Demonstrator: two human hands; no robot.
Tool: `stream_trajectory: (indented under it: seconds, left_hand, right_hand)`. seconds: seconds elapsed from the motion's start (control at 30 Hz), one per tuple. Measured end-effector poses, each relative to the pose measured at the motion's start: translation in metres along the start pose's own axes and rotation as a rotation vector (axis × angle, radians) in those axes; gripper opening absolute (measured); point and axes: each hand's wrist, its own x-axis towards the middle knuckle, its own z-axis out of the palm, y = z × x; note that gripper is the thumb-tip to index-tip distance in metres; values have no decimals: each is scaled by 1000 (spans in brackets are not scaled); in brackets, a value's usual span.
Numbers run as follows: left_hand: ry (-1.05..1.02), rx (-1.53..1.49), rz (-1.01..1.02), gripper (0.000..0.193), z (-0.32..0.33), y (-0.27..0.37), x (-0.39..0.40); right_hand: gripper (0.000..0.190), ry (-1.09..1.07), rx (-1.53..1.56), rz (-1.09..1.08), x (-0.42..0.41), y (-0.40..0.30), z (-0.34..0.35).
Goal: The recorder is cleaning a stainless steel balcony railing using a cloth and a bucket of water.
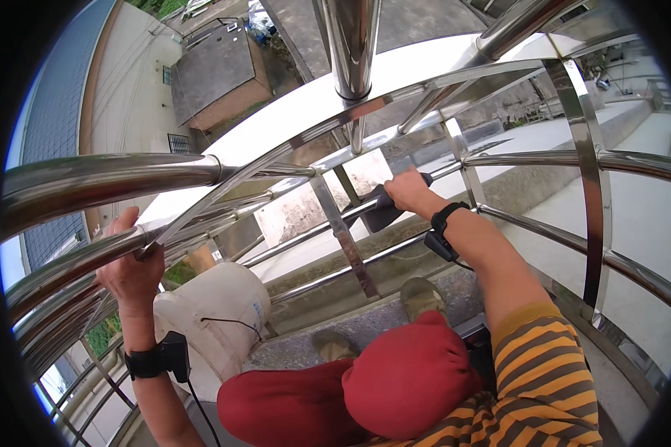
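My left hand (130, 268) is wrapped around a stainless-steel tube (72, 265) of the railing at the left, its thumb up along the far side. Ahead of me, my right hand (409, 191) is closed over a dark cloth (381, 215) on a thin horizontal rail (307, 240). Part of the cloth hangs below that rail, and another bit sticks out beyond my fist. My fingers hide how far the cloth goes around the metal.
A white plastic bucket (218, 318) with a dark handle stands at my left, near my red-trousered knees (414, 374). Polished posts (353, 50) and a broad flat bar (291, 109) cross before me. Beyond the railing, lower roofs (215, 72) lie far below.
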Motion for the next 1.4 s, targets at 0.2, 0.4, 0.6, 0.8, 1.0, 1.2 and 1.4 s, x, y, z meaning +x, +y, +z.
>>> stream_trajectory:
  seconds: [0.2, 0.4, 0.6, 0.8, 1.0, 1.2, 1.4]
  left_hand:
    - [8, -33, -4, 43, -1, 9, 7]
    - [19, -54, 24, 42, -5, 7, 6]
    - [-53, -81, -57, 42, -6, 5, 3]
    - [-46, -46, -26, 45, -3, 7, 4]
    - [21, -47, -18, 45, -1, 13, 8]
    - [30, -24, -24, 43, -3, 11, 7]
    - [24, -25, -37, 42, -4, 12, 6]
  right_hand:
    - [16, -137, -328, 125, -23, 95, -6]
    - [11, 24, -467, 44, -39, 97, 5]
    - [23, 55, -911, -185, -74, 94, -12]
    - [25, -301, -511, 419, -40, 86, -68]
    - [50, -97, -131, 847, -19, 111, -19]
    - [43, 160, -427, 761, -27, 84, 10]
    - [31, 534, -165, 468, -45, 47, 10]
